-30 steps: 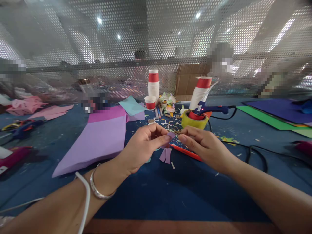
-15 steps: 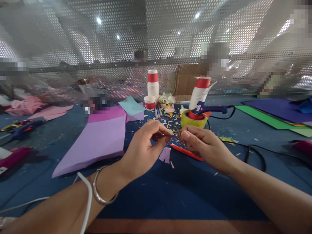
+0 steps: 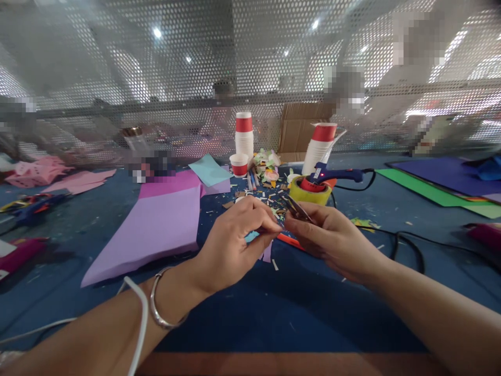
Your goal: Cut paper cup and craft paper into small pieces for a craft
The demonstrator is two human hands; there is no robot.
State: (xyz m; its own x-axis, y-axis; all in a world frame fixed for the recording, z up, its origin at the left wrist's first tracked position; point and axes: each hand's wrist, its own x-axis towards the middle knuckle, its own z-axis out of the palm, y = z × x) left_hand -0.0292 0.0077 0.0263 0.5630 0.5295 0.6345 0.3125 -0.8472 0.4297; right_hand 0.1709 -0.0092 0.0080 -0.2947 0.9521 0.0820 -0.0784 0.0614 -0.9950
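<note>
My left hand [image 3: 233,245] hovers over the middle of the table, thumb and fingertips pinched together; whatever lies between the tips is too small to make out. A bit of light blue [image 3: 251,236] shows in the gap of its fingers, and I cannot tell whether it is held. Close by on the right, my right hand [image 3: 332,235] is closed around a slim dark two-pronged tool [image 3: 298,210], its tips pointing up and left. Beneath the hands lie an orange-red stick [image 3: 289,239], partly covered, and a purple paper scrap [image 3: 267,253].
A blue glue gun [image 3: 340,175] rests on a yellow tape roll [image 3: 309,196], its black cable [image 3: 407,237] running right. Paper cups [image 3: 244,138] stand stacked behind. Purple paper [image 3: 152,230] lies left, and green sheets [image 3: 426,190] right. Small paper scraps litter the centre.
The dark two-pronged tool now stands out clearly above my right fingers. My left hand has shifted slightly right, and light blue shows between its fingers where dark purple was.
</note>
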